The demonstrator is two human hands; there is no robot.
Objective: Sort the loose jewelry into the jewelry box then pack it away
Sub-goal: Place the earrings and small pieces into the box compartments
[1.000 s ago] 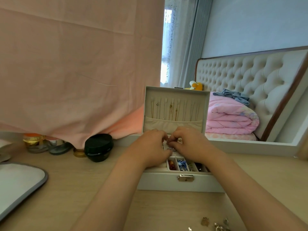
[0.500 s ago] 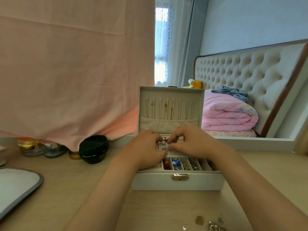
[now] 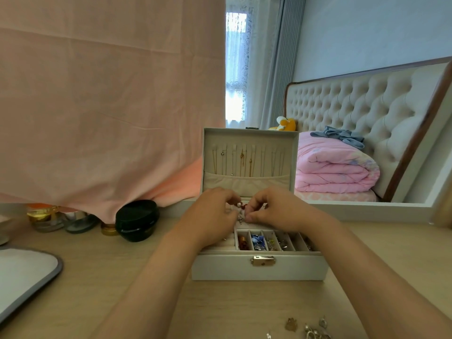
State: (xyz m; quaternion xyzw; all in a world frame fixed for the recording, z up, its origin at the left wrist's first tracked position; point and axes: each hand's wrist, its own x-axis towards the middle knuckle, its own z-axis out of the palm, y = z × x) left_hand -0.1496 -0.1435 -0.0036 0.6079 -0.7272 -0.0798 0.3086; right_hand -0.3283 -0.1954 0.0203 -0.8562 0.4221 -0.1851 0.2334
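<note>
**Sorting partly done; loose pieces still on the table, box still open**

Nearest you, at the bottom edge of view: a small cluster of loose jewelry lies on the table, well apart from the box. Silver and gold-toned pieces; types too small to tell. These are not yet sorted.

Next out: the jewelry box stands open in front of you, clasp facing you. The front row of compartments already holds items: an amber-brown piece, a blue one, several silvery ones. At least one slot on the right looks empty or nearly so.

Above the tray: your left hand and right hand are both curled in, fingertips pinched together on one beaded piece with a pearl-like bead, reddish beads and a small dangling part. It hangs over the rear of the tray, not yet set down. Which compartment lies beneath it cannot be seen.

Farther back: the lid stands upright, with several thin chains hung along its hooks above the pocket.

Judgement: roughly mid-task. Remaining: place the held piece, sort the table cluster, shut and latch the box, pack it away.
</note>
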